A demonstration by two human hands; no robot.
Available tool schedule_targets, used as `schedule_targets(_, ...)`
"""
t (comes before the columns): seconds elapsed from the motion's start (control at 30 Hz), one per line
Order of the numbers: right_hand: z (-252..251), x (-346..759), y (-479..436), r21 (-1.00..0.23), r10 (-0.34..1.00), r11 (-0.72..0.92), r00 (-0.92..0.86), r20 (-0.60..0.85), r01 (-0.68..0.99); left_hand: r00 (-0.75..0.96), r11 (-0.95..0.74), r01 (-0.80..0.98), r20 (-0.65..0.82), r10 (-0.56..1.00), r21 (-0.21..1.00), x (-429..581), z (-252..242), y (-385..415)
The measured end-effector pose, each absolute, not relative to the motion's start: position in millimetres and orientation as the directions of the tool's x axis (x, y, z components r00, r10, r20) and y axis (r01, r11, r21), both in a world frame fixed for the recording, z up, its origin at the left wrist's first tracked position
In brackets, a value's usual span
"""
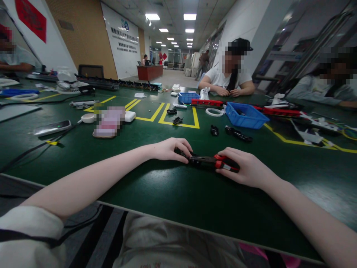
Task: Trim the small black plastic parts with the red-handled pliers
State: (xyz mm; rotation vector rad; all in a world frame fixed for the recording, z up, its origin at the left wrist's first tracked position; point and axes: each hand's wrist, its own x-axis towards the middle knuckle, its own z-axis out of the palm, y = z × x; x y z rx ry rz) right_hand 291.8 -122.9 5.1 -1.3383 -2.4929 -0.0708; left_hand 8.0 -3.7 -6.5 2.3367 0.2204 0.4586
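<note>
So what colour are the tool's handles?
The handles in the right hand are red with black, clearest in the head view.

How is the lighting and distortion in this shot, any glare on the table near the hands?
Head view: the wide-angle lens bows the walls and ceiling lights outward; those lights leave soft glare on the green table beside the left hand and right hand; the pliers between them look sharp.

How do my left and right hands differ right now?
The left hand pinches a small black part at the nose of the pliers; the right hand wraps their red handles. The left hand's fingertips point right, the right hand's point left. Both rest on the green table.
</note>
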Motion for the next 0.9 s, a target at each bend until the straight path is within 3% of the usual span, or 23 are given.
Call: schedule_targets(0.9,9.6,291.5,-124.4,-0.071,0.787,0.57,-0.52,0.331,0.818,0.93,-0.677,0.041,0.219,0.294,0.735,8.8,-9.9,-0.2)
